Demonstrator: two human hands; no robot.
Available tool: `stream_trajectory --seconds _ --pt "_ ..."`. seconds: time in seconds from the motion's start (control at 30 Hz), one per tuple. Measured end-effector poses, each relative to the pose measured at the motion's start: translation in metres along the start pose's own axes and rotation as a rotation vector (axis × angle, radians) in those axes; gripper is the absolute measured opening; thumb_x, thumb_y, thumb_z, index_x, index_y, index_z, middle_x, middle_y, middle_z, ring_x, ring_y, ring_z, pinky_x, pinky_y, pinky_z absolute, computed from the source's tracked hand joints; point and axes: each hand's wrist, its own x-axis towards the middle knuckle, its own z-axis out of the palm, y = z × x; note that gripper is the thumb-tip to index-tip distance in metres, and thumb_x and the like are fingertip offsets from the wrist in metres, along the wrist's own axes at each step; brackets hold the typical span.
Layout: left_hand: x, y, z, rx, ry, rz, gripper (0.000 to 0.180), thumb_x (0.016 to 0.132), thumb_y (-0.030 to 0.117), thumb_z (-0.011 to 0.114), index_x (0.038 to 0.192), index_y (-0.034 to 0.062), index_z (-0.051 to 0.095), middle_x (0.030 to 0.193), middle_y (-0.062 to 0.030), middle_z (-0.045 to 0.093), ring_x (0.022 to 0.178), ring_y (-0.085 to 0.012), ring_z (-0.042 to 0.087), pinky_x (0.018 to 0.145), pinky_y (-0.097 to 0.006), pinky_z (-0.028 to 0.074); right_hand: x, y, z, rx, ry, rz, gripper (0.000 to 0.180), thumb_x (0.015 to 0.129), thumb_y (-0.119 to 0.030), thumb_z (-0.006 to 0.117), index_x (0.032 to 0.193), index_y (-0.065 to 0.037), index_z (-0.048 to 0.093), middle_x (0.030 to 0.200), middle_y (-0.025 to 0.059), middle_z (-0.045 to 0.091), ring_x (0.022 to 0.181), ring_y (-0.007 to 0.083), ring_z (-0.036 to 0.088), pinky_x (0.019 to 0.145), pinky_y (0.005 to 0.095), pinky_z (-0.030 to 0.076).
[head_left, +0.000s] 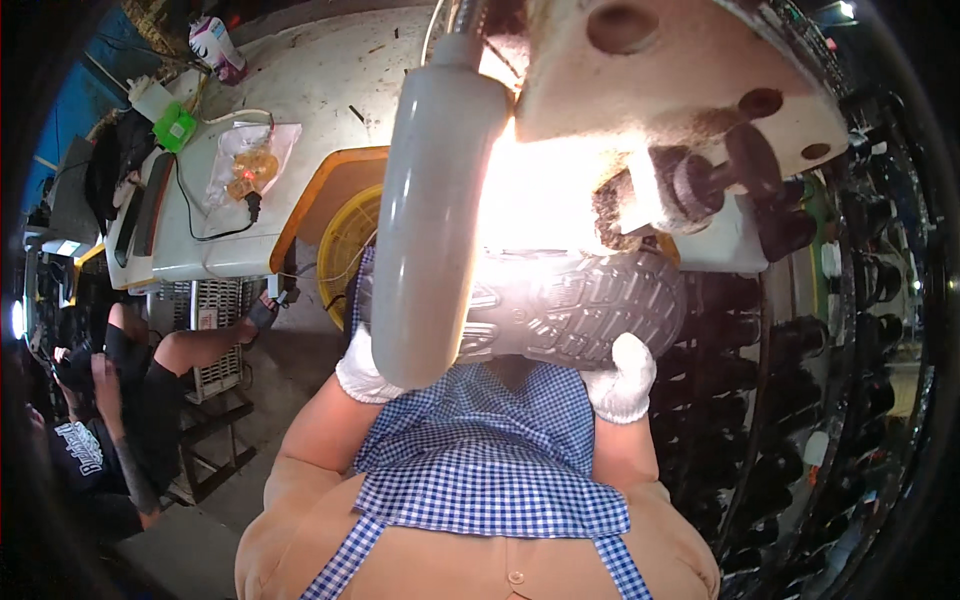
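A shoe [575,310] lies sideways in front of me, its grey, deeply treaded sole turned up toward me. At its right end my right hand [620,380], in a white knitted glove, grips it with the thumb over the sole's edge. My left hand [360,370], gloved the same way, is closed at the shoe's left end; most of its fingers are hidden behind a long grey lamp housing [435,210]. Bright light falls on the shoe's far edge, just below a pale machine head [680,75] with a dark knob [752,162].
A white worktable [330,80] with an orange edge bears a plastic bag [255,165], a black cable and a green-capped bottle [172,125]. Below stands a yellow basket [340,240]. Another person [110,420] sits at the left. Racks of dark shoes [800,400] line the right.
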Motion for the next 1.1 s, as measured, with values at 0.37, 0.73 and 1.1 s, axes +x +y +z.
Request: stream_trajectory --seconds 0.37,0.73,1.1 --pt "-0.041 0.016 -0.069 -0.380 -0.143 0.041 0.098 0.064 0.006 0.073 0.154 0.0029 0.035 0.154 -0.0184 0.043 0.142 -0.0384 0.041 0.118 -0.052 0.035 0.025 0.038 0.060 -0.180 -0.301 -0.056 0.076 0.082 0.001 0.077 0.149 -0.007 0.042 0.142 0.0112 0.055 0.130 0.0219 0.054 0.106 0.0387 0.048" --pt "0.005 0.032 -0.052 0.330 -0.001 0.161 0.095 0.086 0.059 0.070 0.148 -0.0065 0.038 0.145 -0.0195 0.050 0.134 -0.0286 0.049 0.112 -0.043 0.042 0.068 -0.020 0.091 -0.416 -0.658 0.288 0.073 0.081 -0.012 0.084 0.144 -0.004 0.048 0.130 0.0112 0.063 0.118 0.0167 0.060 0.098 0.0323 0.053" --pt "-0.003 0.007 0.025 0.863 0.125 0.187 0.045 0.099 0.014 0.059 0.139 -0.0041 0.049 0.126 -0.0125 0.064 0.111 -0.0176 0.062 0.098 -0.032 0.051 0.031 -0.004 0.099 -0.955 -0.153 -0.447 0.060 0.087 -0.031 0.076 0.133 0.002 0.055 0.122 0.0195 0.063 0.107 0.0290 0.065 0.096 0.0389 0.051"
